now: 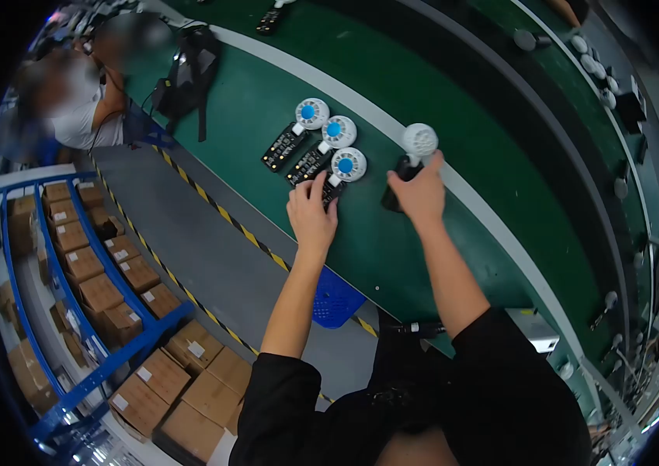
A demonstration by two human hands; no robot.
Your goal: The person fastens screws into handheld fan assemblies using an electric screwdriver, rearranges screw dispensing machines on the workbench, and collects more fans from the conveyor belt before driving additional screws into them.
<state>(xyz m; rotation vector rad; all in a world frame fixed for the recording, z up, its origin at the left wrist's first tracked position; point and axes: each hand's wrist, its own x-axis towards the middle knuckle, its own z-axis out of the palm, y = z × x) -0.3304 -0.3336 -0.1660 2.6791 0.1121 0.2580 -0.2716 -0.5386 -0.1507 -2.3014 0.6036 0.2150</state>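
Three small fans with white round heads and blue centres lie side by side on the green bench (pixel 255 151), their dark bodies pointing down-left. My left hand (pixel 314 215) has its fingers wrapped over the dark body of the nearest fan (pixel 349 165); the middle fan (pixel 339 132) and the farthest fan (pixel 312 113) lie beyond it. To the right, my right hand (pixel 422 192) grips the dark body of another fan (pixel 420 139), whose white grille faces up by the pale strip. Part of that body is hidden by the hand.
A black bag (pixel 193 70) rests on the bench at the back left, near a seated person in white (pixel 100 109). Another device (pixel 269 20) lies beyond the pale strip. A blue basket (pixel 335 299) is below the bench edge; boxes (pixel 100 293) fill a blue rack.
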